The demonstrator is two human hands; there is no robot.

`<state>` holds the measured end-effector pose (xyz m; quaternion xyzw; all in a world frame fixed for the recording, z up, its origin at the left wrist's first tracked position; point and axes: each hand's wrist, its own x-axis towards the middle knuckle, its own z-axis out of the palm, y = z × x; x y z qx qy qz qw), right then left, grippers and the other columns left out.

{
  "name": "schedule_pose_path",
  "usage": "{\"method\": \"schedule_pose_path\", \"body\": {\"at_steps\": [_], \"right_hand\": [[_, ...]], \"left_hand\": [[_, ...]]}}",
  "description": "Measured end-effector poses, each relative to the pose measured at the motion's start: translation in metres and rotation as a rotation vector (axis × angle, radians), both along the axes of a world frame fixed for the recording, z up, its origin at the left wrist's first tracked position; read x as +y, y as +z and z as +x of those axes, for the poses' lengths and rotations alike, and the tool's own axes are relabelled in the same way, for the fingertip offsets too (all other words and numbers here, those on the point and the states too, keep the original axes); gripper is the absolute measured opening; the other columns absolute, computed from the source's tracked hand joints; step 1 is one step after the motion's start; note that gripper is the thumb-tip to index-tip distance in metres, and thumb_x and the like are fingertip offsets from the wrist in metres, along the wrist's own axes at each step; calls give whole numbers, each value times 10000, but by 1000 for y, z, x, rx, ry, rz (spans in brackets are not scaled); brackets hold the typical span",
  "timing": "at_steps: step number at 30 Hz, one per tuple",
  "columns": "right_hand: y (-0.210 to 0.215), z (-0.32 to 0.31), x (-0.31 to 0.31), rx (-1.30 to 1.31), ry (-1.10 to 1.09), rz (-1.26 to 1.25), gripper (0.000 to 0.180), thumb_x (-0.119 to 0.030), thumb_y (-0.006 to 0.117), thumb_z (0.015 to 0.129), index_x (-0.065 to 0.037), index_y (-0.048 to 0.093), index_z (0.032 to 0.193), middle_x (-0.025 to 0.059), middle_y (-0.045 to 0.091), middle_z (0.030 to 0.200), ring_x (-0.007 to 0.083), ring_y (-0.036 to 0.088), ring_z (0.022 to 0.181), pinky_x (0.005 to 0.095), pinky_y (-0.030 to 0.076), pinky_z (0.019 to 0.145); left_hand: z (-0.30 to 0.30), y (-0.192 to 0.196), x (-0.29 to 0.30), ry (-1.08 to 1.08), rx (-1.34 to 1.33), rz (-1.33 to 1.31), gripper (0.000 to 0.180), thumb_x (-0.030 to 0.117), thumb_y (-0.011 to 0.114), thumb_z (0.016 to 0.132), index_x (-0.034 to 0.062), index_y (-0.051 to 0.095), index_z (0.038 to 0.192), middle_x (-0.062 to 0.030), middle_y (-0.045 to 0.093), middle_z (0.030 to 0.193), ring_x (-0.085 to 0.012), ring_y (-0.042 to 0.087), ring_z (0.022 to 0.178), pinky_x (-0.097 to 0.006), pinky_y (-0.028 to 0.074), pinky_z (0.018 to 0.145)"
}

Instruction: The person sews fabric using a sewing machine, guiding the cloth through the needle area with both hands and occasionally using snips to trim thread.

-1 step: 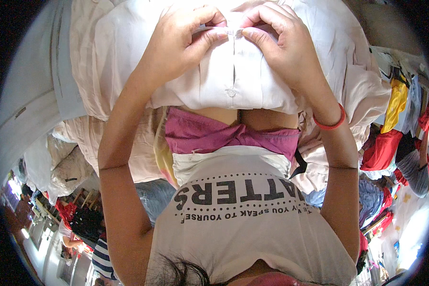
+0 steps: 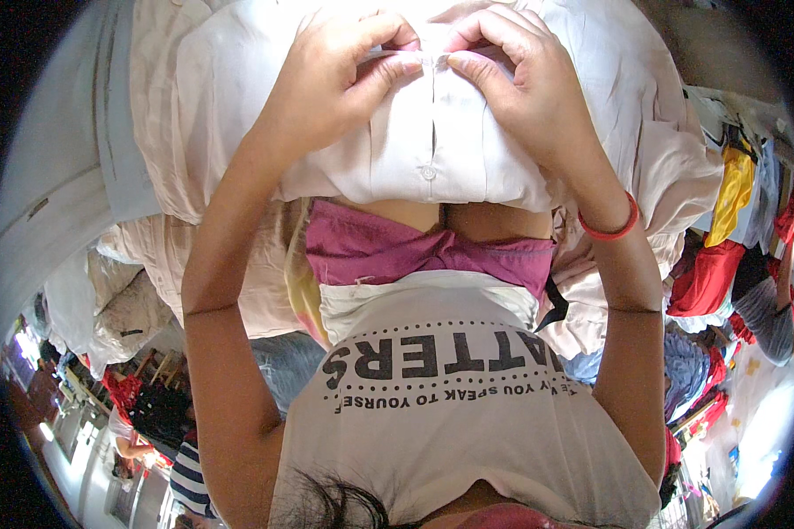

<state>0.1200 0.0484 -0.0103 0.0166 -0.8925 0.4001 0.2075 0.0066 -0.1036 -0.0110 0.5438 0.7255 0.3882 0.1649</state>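
Note:
Across my lap lies a pale cream shirt [image 2: 494,154] with a front opening running down its middle. A small round button [image 2: 428,173] sits low on the opening, near the fabric's closest edge. My left hand [image 2: 348,75] pinches the cloth at the opening between thumb and forefinger. Opposite it, my right hand [image 2: 520,79] pinches the other side the same way, the fingertips of both hands close together. Bright glare washes out the cloth beyond them, and whether a button is between the fingers I cannot make out.
More pale cloth [image 2: 154,251] hangs in folds beside my legs. At the left is a grey surface [image 2: 53,167]. Yellow cloth [image 2: 730,194] and red cloth [image 2: 707,278] lie at the right. Someone in a striped top [image 2: 190,476] is at the lower left.

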Motion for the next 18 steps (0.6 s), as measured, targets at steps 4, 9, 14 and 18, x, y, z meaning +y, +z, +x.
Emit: {"method": "schedule_pose_path", "body": {"at_steps": [4,9,14,18], "right_hand": [[5,1,-2,-46,-29,26,96,-78,595,700,-8,551,749,143,581,864,311,531,806,363,414,737],[10,5,-7,-96,-114,125,115,-98,614,690,-31,569,772,143,570,917,298,526,865,376,407,764],[8,12,-16,-34,-110,295,147,-125,645,701,-79,630,840,66,565,857,235,532,815,343,410,724],[10,16,-17,-108,-129,418,177,-144,641,707,-98,643,878,60,577,904,241,533,839,331,414,743]], "left_hand": [[4,6,5,20,274,114,138,110,640,697,29,551,764,-76,526,684,-225,516,672,-313,392,651],[2,2,3,91,42,87,107,19,598,667,2,543,758,-139,550,699,-233,560,626,-305,432,599],[2,6,0,84,274,13,140,92,635,667,31,558,766,-112,550,711,-237,545,711,-345,416,675],[3,-3,-3,105,325,-32,186,163,667,672,46,562,772,-67,548,746,-227,515,733,-317,374,714]]}}
